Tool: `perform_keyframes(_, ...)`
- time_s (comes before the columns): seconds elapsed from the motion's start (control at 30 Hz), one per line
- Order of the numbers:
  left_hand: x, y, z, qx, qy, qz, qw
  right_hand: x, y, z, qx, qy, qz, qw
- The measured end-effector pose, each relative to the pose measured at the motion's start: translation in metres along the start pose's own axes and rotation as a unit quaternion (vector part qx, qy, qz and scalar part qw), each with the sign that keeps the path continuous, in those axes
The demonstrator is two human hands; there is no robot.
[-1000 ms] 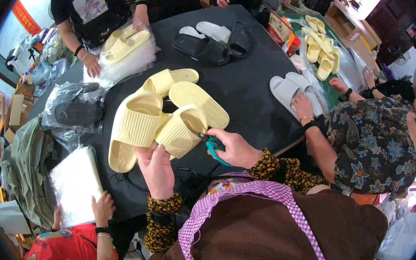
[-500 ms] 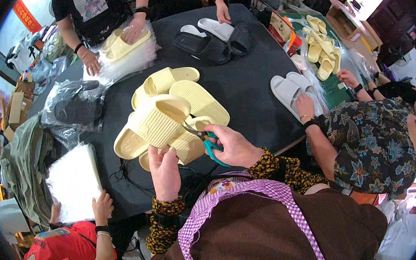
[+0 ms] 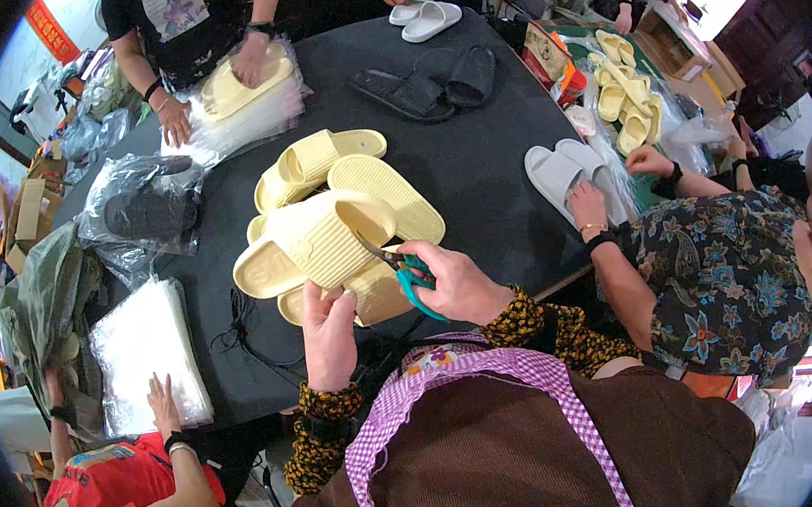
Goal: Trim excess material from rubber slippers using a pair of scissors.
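Note:
My left hand point(image 3: 330, 337) pinches the near edge of a pale yellow slide sandal point(image 3: 312, 243), raised a little over other yellow slides. In my right hand point(image 3: 458, 286) is a pair of scissors point(image 3: 415, 277) with teal handles, fingers wrapped round the loops. Its blades touch the strap edge of the held slide, close to the foot opening; whether they are parted I cannot tell. Under and behind lie more yellow slides: one point(image 3: 387, 197) shows its ribbed sole, another point(image 3: 310, 165) lies behind it, and one point(image 3: 381, 293) is partly hidden beneath.
The black table point(image 3: 251, 366) bears black slides point(image 3: 424, 86), a bagged dark slide point(image 3: 149, 205) and a stack of clear bags point(image 3: 147, 352). Co-workers stand around it. White slides point(image 3: 575, 179) lie under one co-worker's hand; yellow slides point(image 3: 627, 95) lie on a green surface.
The held slide has tilted flatter and turned, its toe end shifting right. Across the table, a co-worker has moved the white slides back from beside the black pair.

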State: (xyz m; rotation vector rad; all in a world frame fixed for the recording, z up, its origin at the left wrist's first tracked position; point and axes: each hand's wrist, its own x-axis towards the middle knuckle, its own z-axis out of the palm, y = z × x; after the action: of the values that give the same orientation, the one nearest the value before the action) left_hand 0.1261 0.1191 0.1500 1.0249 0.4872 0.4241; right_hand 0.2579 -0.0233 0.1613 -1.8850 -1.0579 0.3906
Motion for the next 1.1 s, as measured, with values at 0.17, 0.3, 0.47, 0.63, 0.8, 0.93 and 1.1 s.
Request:
perform_keyframes(0.17,0.001,-0.003,-0.001,0.021,-0.001,-0.009,1.000,0.000,0.002,-0.001,-0.009,0.010,-0.020,1.000)
perform_keyframes(0.3,0.000,-0.002,0.005,0.005,0.005,-0.004,1.000,-0.001,0.008,0.000,-0.016,0.008,-0.024,1.000)
perform_keyframes(0.47,0.000,-0.003,0.005,0.002,0.004,-0.008,1.000,-0.001,0.010,0.000,-0.010,0.025,-0.040,0.999)
perform_keyframes(0.63,0.000,-0.007,0.001,0.016,0.002,-0.007,1.000,0.000,0.003,0.000,0.018,0.029,-0.001,0.999)
perform_keyframes(0.8,0.000,-0.003,0.005,0.030,-0.008,-0.001,1.000,-0.002,0.006,-0.001,0.012,0.029,-0.006,0.999)
perform_keyframes(0.93,0.001,0.001,0.008,0.078,0.009,-0.027,0.997,-0.002,0.010,-0.005,0.016,0.060,-0.009,0.998)
perform_keyframes(1.1,0.000,0.013,0.014,0.102,0.015,0.009,0.995,0.006,0.014,-0.017,0.037,0.164,-0.037,0.985)
